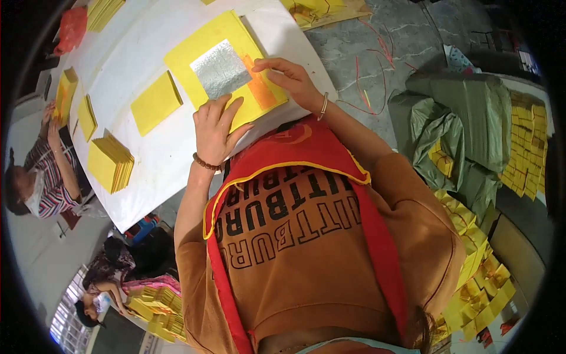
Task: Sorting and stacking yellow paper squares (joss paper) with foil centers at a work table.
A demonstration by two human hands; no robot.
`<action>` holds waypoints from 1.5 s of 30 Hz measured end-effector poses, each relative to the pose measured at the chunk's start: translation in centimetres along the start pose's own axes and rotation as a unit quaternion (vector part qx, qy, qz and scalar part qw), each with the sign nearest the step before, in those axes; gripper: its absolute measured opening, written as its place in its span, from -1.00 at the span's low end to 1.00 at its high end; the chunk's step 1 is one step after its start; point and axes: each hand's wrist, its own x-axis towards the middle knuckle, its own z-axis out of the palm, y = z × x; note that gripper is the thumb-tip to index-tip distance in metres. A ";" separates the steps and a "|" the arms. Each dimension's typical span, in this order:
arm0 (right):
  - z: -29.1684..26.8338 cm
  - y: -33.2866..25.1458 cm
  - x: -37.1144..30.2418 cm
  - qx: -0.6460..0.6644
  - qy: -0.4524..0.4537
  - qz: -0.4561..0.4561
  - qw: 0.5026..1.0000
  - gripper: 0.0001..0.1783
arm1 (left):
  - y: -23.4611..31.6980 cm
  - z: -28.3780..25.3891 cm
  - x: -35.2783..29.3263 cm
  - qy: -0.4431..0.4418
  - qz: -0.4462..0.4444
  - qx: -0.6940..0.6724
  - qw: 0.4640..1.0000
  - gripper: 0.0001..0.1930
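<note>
- wearer's hands (215,128): two
- silver square (218,66): one
- orange patch (262,91): one
- yellow stacks (156,103) on counter (156,165): at least five
- bracelets (206,163): two
- co-workers (56,187): two

foil (219,68) on paper stack (237,39) | table (127,65) beneath | second pile (156,104) at left

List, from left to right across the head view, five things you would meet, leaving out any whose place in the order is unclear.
Red plastic → small flat pad → left hand → right hand → green sack.
</note>
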 end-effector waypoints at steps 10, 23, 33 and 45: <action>-0.5 0.3 0.5 0.021 0.003 0.054 0.998 -0.69 | -0.7 -1.0 0.4 0.048 0.016 -0.059 0.997 -0.69; -0.2 0.2 0.8 -0.001 0.011 0.100 0.995 -0.69 | -0.9 -1.5 0.6 0.018 -0.065 -0.201 0.977 -0.89; -0.8 0.9 0.7 0.010 0.008 0.101 0.995 -0.63 | -2.0 -1.6 0.6 -0.034 -0.188 -0.322 0.927 -0.85; -1.1 0.2 1.1 0.096 0.019 0.100 0.990 -0.64 | -2.7 -1.3 -0.1 -0.044 -0.158 -0.369 0.915 -0.84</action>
